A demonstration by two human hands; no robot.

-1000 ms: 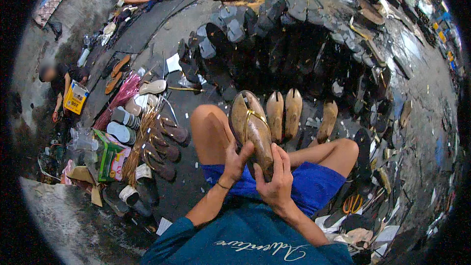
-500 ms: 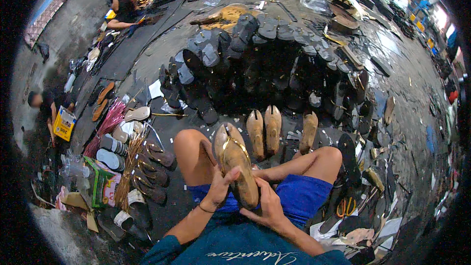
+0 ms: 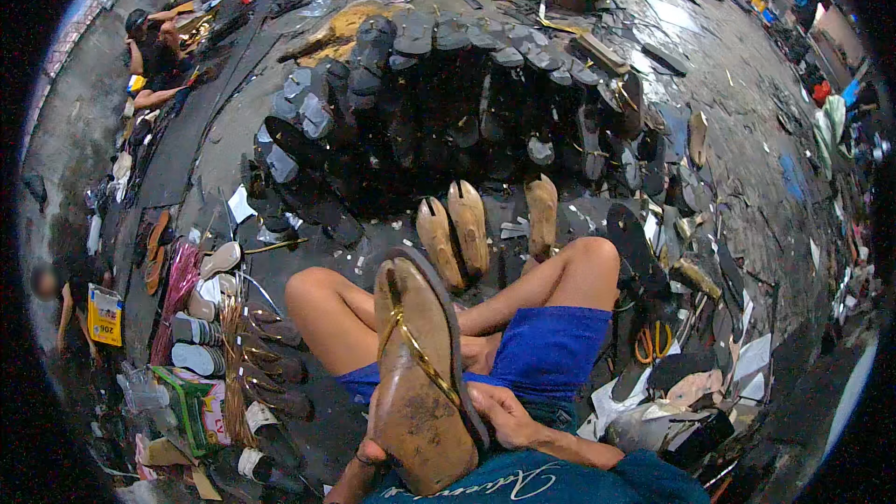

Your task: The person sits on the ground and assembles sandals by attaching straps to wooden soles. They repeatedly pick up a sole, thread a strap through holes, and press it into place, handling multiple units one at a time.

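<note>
A worn wooden shoe last (image 3: 415,411) is held up in front of me, toe end away from my body. A gold thong strap (image 3: 425,355) lies across it, and a dark sole (image 3: 446,303) shows along its toe and right edge. My left hand (image 3: 373,448) grips the last from the left near the heel, its fingers mostly hidden behind it. My right hand (image 3: 506,415) is closed on the sole's right edge, fingertips partly hidden. Beyond my crossed legs, three more wooden lasts (image 3: 469,229) rest on the floor.
A curved pile of dark soles and sandals (image 3: 439,131) spans the floor ahead. At left are finished-looking sandals (image 3: 275,364), pink strands (image 3: 177,303) and a green-and-pink bag (image 3: 193,401). Scraps (image 3: 691,387) litter the right side. Other people (image 3: 154,51) sit at far left.
The last has come closer to my view and now shows its dark sole edge. My left hand has shifted toward the heel, its thumb off the top; the right hand is now on the sole's edge.
</note>
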